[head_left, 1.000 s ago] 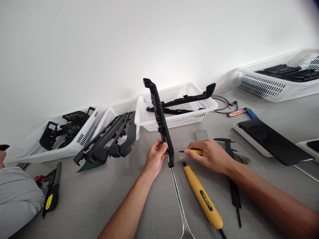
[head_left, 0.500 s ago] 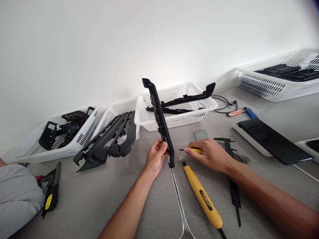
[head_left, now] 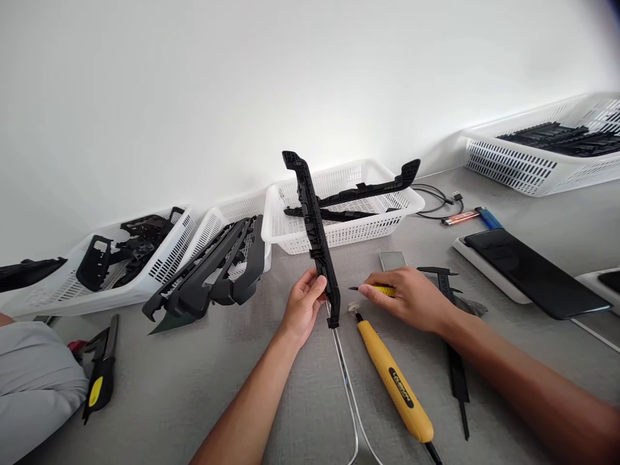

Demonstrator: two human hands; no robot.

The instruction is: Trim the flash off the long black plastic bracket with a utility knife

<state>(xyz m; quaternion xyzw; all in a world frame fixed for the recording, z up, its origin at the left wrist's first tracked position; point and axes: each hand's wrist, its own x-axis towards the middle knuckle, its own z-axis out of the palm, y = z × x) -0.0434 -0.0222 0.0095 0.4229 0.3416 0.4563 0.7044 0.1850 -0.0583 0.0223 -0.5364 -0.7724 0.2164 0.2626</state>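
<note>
My left hand point(head_left: 306, 300) grips a long black plastic trim piece point(head_left: 314, 226) near its lower end, thumb on top. The piece stands at a slant, its ribbed face toward me and its upper end in front of a white basket. In my right hand point(head_left: 407, 298) is a slim craft knife with a yellow handle point(head_left: 386, 290), its thin tip pointing left at the trim piece, a small gap away. Below the tip lies a yellow corded tool point(head_left: 394, 384) with a small round pale head. A bent metal wire stand point(head_left: 349, 397) rises beneath the trim piece.
White baskets point(head_left: 285, 242) holding black plastic parts line the wall. Black calipers point(head_left: 456, 368) lie under my right forearm. A phone point(head_left: 527, 268) rests on a white box at right. Another person's grey sleeve point(head_left: 39, 387) is at left, beside a black-and-yellow tool point(head_left: 101, 374).
The trim piece's upper end has tilted slightly right. The knife tip has drawn back a little from it. At far left, a black part has come into view above the basket.
</note>
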